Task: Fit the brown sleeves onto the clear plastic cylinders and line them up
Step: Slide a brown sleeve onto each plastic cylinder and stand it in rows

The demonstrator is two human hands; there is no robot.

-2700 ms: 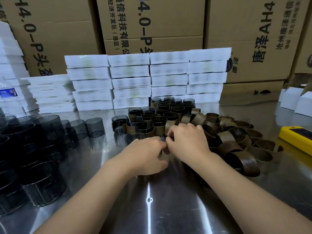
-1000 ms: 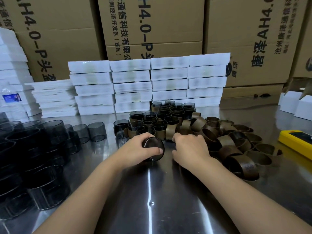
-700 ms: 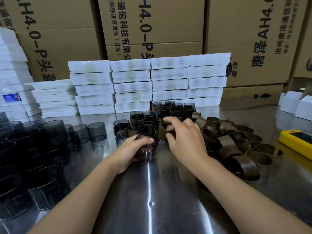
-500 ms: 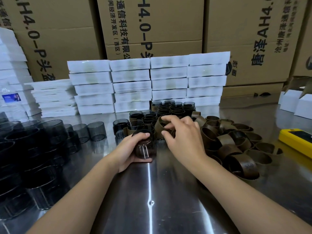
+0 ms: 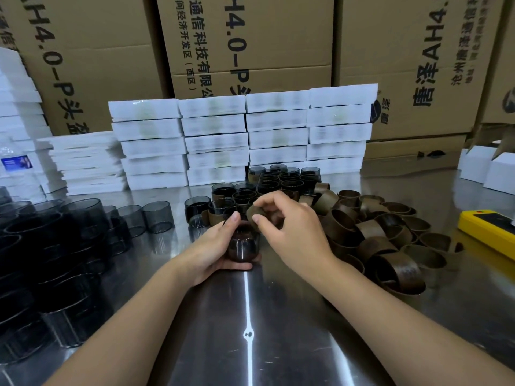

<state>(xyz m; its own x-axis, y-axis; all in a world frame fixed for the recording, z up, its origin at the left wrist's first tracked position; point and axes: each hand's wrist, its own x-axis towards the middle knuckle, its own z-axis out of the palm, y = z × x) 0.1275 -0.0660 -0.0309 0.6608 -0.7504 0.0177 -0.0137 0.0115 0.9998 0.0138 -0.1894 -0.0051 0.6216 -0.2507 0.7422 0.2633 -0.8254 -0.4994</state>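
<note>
My left hand [image 5: 213, 247] grips a clear smoky plastic cylinder [image 5: 243, 247] standing on the steel table. My right hand [image 5: 289, 227] pinches a brown sleeve [image 5: 255, 213] just above the cylinder's top. Behind them stand rows of cylinders with sleeves fitted [image 5: 267, 185]. A heap of loose brown sleeves [image 5: 390, 240] lies to the right. Bare cylinders [image 5: 41, 260] are stacked at the left, with a few single ones [image 5: 157, 218] beside them.
Stacks of flat white boxes [image 5: 242, 137] line the back of the steel table [image 5: 250, 344], with cardboard cartons [image 5: 250, 37] behind. A yellow device [image 5: 490, 229] lies at the right edge. A water bottle [image 5: 19, 174] stands far left.
My left hand picked up a bare cylinder and stood it upright on the table. My right hand took a brown sleeve from the pile and brought it over the cylinder.
</note>
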